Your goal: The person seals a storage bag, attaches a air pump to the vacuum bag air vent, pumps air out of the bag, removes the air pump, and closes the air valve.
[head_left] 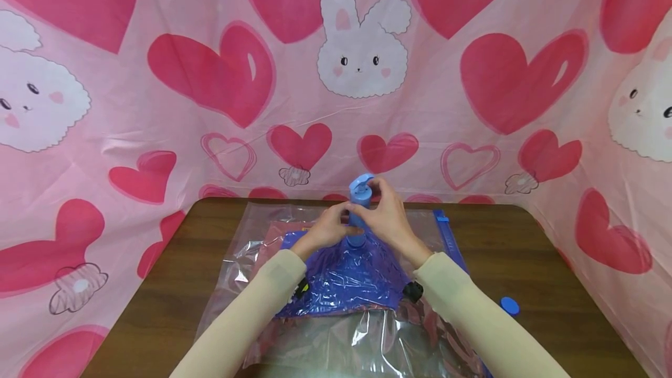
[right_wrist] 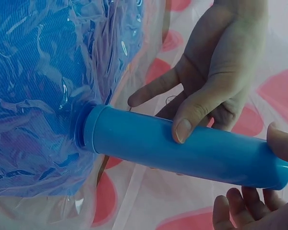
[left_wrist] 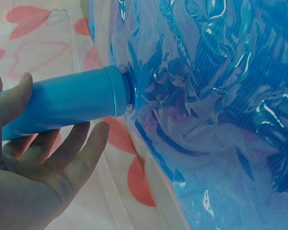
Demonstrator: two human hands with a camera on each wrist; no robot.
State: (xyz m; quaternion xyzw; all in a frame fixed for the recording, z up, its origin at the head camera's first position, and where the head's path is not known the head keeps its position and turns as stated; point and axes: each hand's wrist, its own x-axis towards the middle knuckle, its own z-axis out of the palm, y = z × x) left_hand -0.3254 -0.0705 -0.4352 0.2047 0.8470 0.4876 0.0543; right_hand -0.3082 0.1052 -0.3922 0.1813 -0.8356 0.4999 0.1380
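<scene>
A blue hand pump (head_left: 359, 207) stands upright on a clear plastic storage bag (head_left: 346, 337), its base at the bag's round valve (right_wrist: 81, 125). Folded blue cloth (head_left: 349, 287) lies inside the bag, the plastic wrinkled over it. Around the pump's barrel my left hand (head_left: 331, 226) curls, thumb on one side and fingers on the other. My right hand (head_left: 389, 217) grips the barrel's upper end, just below the light blue handle (head_left: 361, 181). In the right wrist view its thumb and fingertips press the barrel from opposite sides.
A round blue cap (head_left: 509, 306) lies on the brown wooden table (head_left: 546, 284) at the right. Along the bag's right side runs a blue zip strip (head_left: 450, 238) with a slider (head_left: 441, 219). Behind the table hangs a pink curtain (head_left: 294, 98) with hearts and rabbits.
</scene>
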